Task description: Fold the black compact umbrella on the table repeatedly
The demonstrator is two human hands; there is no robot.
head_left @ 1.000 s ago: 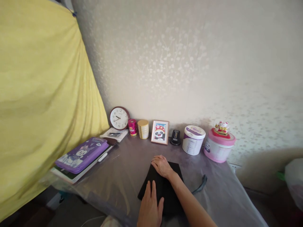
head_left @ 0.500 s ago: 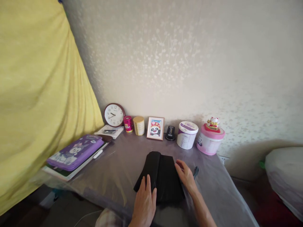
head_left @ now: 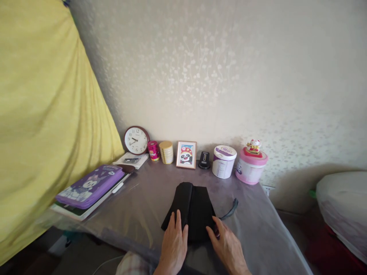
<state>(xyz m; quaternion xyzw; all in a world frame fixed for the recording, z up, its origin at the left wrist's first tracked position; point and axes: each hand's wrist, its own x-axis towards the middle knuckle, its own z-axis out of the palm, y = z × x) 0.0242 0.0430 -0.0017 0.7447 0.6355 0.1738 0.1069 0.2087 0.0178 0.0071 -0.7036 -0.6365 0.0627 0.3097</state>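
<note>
A folded black cloth item (head_left: 197,208) lies on the table in front of me, a lengthwise fold running down its middle. My left hand (head_left: 174,238) rests flat on its lower left part, fingers stretched out and close together. At the lower right edge, my right hand (head_left: 225,240) has its thumb and curled fingers on the fabric; the fingertips are partly hidden. A dark blue-grey strap (head_left: 231,210) sticks out to the right of the cloth item, just beyond my right hand.
Along the wall stand a clock (head_left: 137,140), a pink tin (head_left: 153,151), a yellow-lidded container (head_left: 166,152), a panda picture frame (head_left: 186,154), a black stand (head_left: 204,160) and two tubs (head_left: 224,162), one topped by a cat figurine (head_left: 254,146). A purple case (head_left: 91,185) lies on books at left.
My right hand has come down along the right edge and its fingers have curled at the lower corner. More of the strap now shows. My left hand stays on the cloth item.
</note>
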